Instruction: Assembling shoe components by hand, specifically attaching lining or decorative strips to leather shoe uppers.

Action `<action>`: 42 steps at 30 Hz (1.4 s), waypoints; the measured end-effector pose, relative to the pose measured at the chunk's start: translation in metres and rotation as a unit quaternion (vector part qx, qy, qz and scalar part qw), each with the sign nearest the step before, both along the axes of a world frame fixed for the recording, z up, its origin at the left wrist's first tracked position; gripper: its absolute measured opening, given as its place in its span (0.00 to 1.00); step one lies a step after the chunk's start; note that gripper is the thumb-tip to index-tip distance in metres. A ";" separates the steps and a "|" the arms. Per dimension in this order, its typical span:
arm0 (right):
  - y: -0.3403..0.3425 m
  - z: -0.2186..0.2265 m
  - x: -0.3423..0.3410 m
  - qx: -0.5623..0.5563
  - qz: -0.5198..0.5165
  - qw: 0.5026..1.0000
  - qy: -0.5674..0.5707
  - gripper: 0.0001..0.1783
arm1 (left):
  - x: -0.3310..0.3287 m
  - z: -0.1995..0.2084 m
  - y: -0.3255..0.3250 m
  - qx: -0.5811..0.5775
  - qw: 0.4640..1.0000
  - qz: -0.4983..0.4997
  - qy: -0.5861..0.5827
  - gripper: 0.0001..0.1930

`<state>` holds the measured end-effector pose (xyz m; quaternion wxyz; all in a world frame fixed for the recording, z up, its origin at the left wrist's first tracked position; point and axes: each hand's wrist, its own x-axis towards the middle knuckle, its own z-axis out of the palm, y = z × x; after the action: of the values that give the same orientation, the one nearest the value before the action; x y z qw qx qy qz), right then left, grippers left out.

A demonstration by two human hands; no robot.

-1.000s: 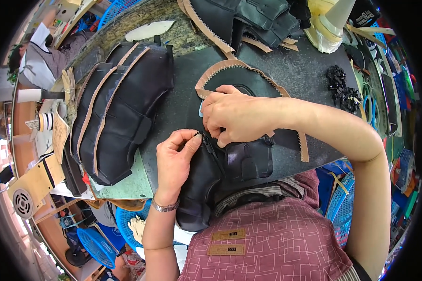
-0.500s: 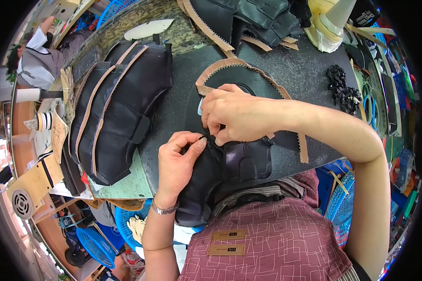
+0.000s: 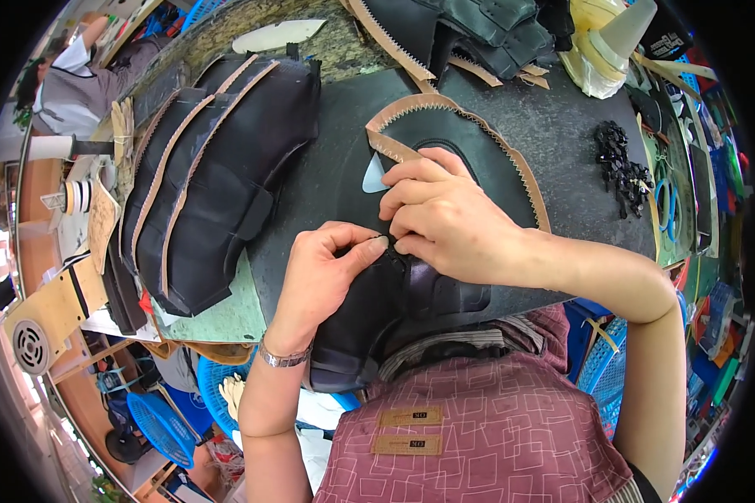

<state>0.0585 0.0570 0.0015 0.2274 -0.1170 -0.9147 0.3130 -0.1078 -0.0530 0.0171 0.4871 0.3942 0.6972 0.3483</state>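
Observation:
My left hand [image 3: 323,272] pinches the top edge of a black leather piece [image 3: 356,310] between thumb and forefinger. This curved, stitched piece hangs partly over the table's near edge, against the apron. Right beside that pinch, my right hand [image 3: 449,214] has thumb and forefinger closed at the same edge; its fingertips partly cover what they grip. A pale, pointed flat piece [image 3: 374,174] shows by the right fingers; whether it is held I cannot tell. Behind the hand curves a tan zigzag-edged strip [image 3: 445,102] along another black leather part.
Stacked black leather parts with tan strips [image 3: 218,184] lie at the left. More leather pieces [image 3: 495,33] and a yellowish container with a cone [image 3: 600,50] stand at the back. Small black pieces [image 3: 621,168] and blue-handled scissors [image 3: 666,205] lie right. Another person [image 3: 80,88] is far left.
My right hand has drawn slightly nearer, its fingertips now meeting the left ones at the leather edge. More of the pale pointed piece shows. The whole view has shifted a little.

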 end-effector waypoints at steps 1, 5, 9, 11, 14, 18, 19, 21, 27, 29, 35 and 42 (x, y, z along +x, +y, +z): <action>0.000 -0.002 0.001 -0.016 -0.005 1.000 0.006 0.02 | 0.000 0.000 0.000 -0.001 1.000 0.003 0.000 0.08; -0.004 -0.003 0.003 -0.015 -0.020 1.000 0.006 0.03 | -0.001 0.000 0.002 -0.002 0.999 -0.015 -0.033 0.08; -0.007 -0.007 0.005 -0.017 -0.033 0.999 0.015 0.04 | 0.001 0.009 0.009 -0.047 0.998 -0.045 -0.026 0.08; -0.007 -0.012 0.005 -0.011 -0.049 0.997 0.055 0.06 | 0.001 0.002 0.010 -0.034 0.997 -0.033 -0.054 0.08; -0.012 -0.005 0.011 0.007 -0.070 0.993 0.091 0.12 | 0.001 -0.003 0.009 -0.016 0.996 -0.020 -0.086 0.08; -0.016 -0.008 0.024 0.179 -0.025 0.980 0.079 0.15 | -0.002 -0.001 0.010 -0.014 0.996 -0.035 -0.084 0.08; -0.018 -0.010 0.023 0.179 -0.022 0.981 0.078 0.15 | -0.001 -0.002 0.009 -0.013 0.996 -0.033 -0.086 0.08; -0.022 -0.013 0.021 0.280 -0.025 0.953 0.110 0.12 | 0.000 -0.004 0.009 -0.004 0.996 -0.031 -0.086 0.08; -0.022 -0.024 0.021 0.288 0.030 0.944 0.159 0.12 | 0.006 -0.011 0.005 0.022 0.999 -0.013 -0.030 0.08; -0.021 -0.025 0.022 0.298 0.027 0.941 0.157 0.12 | 0.006 -0.011 0.005 0.027 0.999 -0.018 -0.027 0.08; -0.025 -0.025 0.018 0.303 0.006 0.940 0.154 0.11 | 0.003 -0.009 0.005 0.019 0.998 -0.043 -0.031 0.07; -0.023 -0.024 0.016 0.331 -0.007 0.934 0.137 0.11 | 0.012 -0.013 0.005 0.099 0.981 -0.068 0.152 0.10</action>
<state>0.0746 0.0340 -0.0223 0.3782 0.0021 -0.9257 0.0037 -0.0955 -0.0484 0.0041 0.3566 0.5350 0.6967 0.3181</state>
